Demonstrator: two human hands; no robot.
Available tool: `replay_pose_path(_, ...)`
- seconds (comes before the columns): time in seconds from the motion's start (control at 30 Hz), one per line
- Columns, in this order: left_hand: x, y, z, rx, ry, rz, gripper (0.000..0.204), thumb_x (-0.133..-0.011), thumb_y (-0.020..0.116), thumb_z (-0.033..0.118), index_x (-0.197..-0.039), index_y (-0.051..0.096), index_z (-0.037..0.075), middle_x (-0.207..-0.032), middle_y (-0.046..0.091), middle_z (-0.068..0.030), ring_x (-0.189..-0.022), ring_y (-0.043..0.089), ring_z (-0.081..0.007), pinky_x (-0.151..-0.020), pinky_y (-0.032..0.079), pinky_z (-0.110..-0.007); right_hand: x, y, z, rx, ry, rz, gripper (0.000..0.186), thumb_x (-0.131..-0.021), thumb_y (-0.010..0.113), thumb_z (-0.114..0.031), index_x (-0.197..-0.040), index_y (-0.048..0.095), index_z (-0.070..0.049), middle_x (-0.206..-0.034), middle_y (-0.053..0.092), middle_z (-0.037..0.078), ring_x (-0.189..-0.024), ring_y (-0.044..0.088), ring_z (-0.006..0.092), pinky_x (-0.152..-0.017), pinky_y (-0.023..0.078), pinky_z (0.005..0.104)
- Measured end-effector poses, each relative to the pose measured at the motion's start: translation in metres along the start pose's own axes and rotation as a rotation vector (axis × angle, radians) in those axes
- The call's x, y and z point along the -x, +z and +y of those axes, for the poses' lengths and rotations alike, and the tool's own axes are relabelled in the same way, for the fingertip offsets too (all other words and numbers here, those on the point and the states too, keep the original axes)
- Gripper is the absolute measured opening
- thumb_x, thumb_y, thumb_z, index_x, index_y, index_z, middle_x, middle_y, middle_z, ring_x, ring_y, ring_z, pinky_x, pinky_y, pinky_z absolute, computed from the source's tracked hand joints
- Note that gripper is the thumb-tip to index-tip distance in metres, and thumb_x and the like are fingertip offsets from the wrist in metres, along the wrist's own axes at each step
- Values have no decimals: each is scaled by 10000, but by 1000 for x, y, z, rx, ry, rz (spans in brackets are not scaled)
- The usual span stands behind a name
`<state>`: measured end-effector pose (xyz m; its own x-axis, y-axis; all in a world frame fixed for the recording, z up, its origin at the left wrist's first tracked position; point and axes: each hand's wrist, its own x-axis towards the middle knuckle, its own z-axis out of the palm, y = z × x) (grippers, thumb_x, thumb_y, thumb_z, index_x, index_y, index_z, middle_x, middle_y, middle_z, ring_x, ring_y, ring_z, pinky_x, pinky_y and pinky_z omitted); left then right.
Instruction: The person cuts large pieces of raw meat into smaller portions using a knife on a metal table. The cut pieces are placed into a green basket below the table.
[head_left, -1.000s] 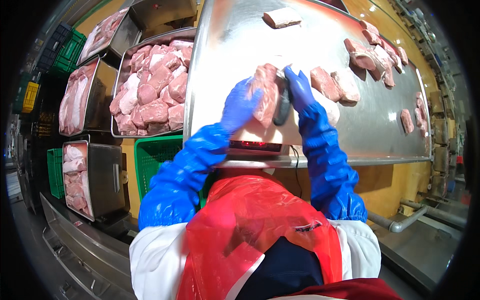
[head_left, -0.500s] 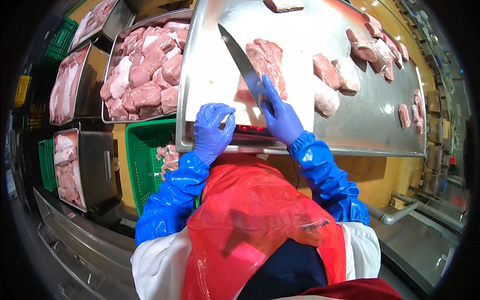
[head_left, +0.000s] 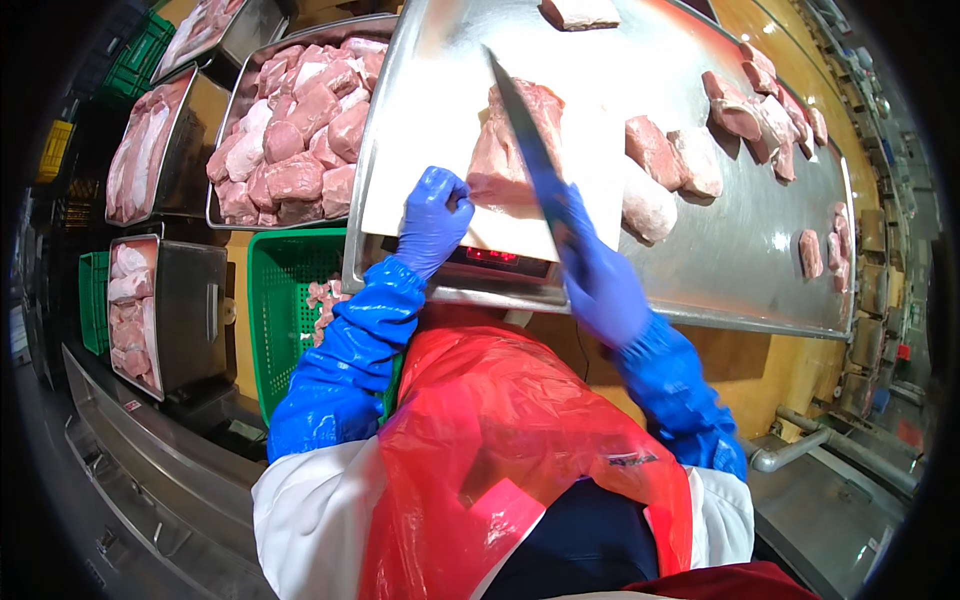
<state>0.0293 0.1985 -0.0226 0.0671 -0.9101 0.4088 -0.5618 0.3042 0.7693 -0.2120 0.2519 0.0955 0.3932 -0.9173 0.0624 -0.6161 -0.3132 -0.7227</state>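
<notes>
A long-bladed knife (head_left: 523,118) is in my right hand (head_left: 603,285), its tip pointing away from me and its blade passing over a slab of pink meat (head_left: 505,150). Gloved fingers wrap its handle. The slab lies on a white cutting board (head_left: 405,180). My left hand (head_left: 435,222) is closed at the slab's near left corner, fingers curled in; what they pinch, if anything, is hidden. Both hands wear blue-violet gloves. Just right of the board, several meat pieces (head_left: 655,150) lie on the steel table (head_left: 740,240).
Left of the table stands a steel tub (head_left: 213,205) heaped with meat chunks (head_left: 295,175). Below it sits a green perforated basket (head_left: 265,335) with small trimmings (head_left: 325,300). More steel bins (head_left: 195,310) of meat stand farther left. A lit red display (head_left: 493,257) sits at the board's near edge.
My right hand has drawn back toward me and right, swinging the blade across the slab. My left hand has curled closed and moved up close to the slab's corner.
</notes>
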Motion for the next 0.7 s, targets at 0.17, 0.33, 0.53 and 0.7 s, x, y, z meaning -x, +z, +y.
replay_pose_path(0.17,4,-5,-8,52,91,26,162,-730,697,-44,-791,564,26,-802,556,-98,-692,579,-206,-632,479,-338,-37,53,1,409,24,-244,897,-843,554,17,-1619,181,-234,-973,656,251,-726,670,407,-650,549,516)
replay_pose_path(0.33,6,-37,1,282,-130,-60,151,-741,699,-47,-747,571,33,-748,553,-79,-667,579,-190,-622,474,-325,28,-5,0,745,141,-506,914,-847,567,-4,-1623,168,-276,-835,658,212,-650,672,387,-586,545,511)
replay_pose_path(0.53,95,-154,-64,83,-615,-253,156,-757,725,-24,-879,646,34,-876,628,-73,-806,624,-188,-720,506,-313,-43,17,23,297,-4,-138,669,-964,563,-102,-1576,341,-255,-955,703,227,-674,702,335,-620,567,451)
replay_pose_path(0.7,78,-122,-48,-8,-247,-41,268,-889,710,119,-1130,654,14,-1152,633,-129,-1062,630,-282,-914,519,-391,-120,-11,89,-576,160,279,547,-989,597,-171,-1506,420,-145,-895,649,55,-660,609,117,-576,514,271)
